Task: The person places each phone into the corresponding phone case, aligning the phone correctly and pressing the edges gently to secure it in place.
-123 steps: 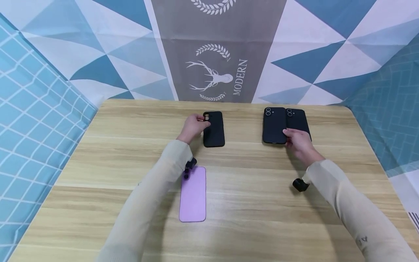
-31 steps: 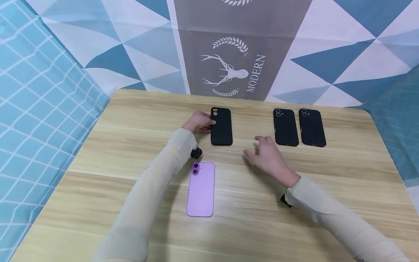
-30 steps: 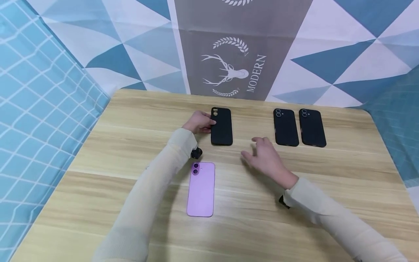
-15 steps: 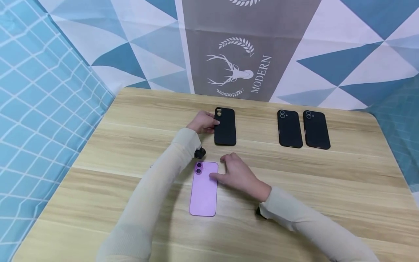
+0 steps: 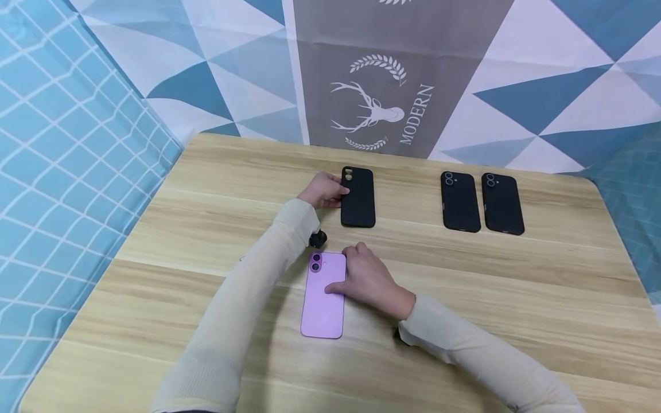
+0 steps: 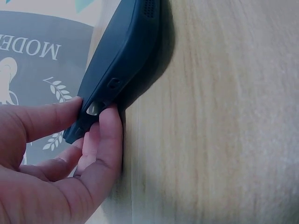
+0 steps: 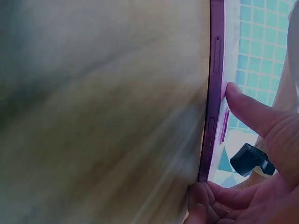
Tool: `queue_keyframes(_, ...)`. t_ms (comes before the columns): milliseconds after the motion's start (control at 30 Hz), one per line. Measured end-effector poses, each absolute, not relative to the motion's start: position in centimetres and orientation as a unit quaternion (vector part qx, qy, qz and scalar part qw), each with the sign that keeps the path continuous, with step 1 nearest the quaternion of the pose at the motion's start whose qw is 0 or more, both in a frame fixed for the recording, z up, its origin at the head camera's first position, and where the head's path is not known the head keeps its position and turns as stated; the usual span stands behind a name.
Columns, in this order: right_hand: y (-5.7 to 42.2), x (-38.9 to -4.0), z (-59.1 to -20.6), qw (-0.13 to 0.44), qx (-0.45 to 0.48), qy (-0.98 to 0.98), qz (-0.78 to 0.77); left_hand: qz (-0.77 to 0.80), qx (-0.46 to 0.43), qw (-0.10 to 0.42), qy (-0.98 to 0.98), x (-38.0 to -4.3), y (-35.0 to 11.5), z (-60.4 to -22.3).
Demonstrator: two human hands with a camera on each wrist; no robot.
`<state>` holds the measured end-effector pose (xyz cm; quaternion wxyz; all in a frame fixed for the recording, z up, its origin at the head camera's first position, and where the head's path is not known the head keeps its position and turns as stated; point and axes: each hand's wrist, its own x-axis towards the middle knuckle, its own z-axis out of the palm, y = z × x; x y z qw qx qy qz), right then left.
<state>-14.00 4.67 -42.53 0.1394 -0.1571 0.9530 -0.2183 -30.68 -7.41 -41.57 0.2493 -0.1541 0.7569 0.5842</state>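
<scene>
The two grips are spread over the desk (image 5: 155, 287). By the right grip (image 5: 369, 281) the lilac phone (image 5: 322, 310), just to its left, is held along the near side edge and upper corner, thumb over the back. By the left grip (image 5: 322, 189) the black case (image 5: 358, 198), just to its right, is pinched by its side edge near the camera openings (image 5: 348, 174). If lifted from that one edge, the phone could be tipped or dropped; the case could be flexed by too hard a pinch. Compared with half a second ago, the right fingers are brought against the phone's edge; the case is pinched as before.
</scene>
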Motion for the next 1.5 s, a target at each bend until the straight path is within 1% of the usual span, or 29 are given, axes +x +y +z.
queue_keyframes(400,4.4,-14.8,-42.9,0.198,-0.093,0.926,-0.306,0.587,-0.159,0.255,0.752,-30.8,-7.3,-41.5)
queue_keyframes(600,4.4,-15.0,-42.7,0.207,-0.071,0.919,-0.329,0.589,-0.16,0.258,0.749,-30.9,-7.3,-41.5)
queue_keyframes(900,4.5,-14.5,-42.1,0.219,-0.042,0.887,-0.404,0.59,-0.162,0.262,0.746,-30.9,-7.3,-41.3)
queue_keyframes(1133,4.5,-13.9,-41.5,0.269,-0.018,0.844,-0.463,0.588,-0.161,0.262,0.748,-31.1,-7.3,-41.3)
queue_keyframes(1300,4.5,-13.8,-41.7,0.307,0.0,0.787,-0.535,0.585,-0.158,0.262,0.751,-31.1,-7.4,-41.3)
queue_keyframes(1500,4.9,-13.5,-42.8,0.329,-0.008,0.731,-0.597,0.591,-0.16,0.26,0.746,-31.0,-7.3,-41.4)
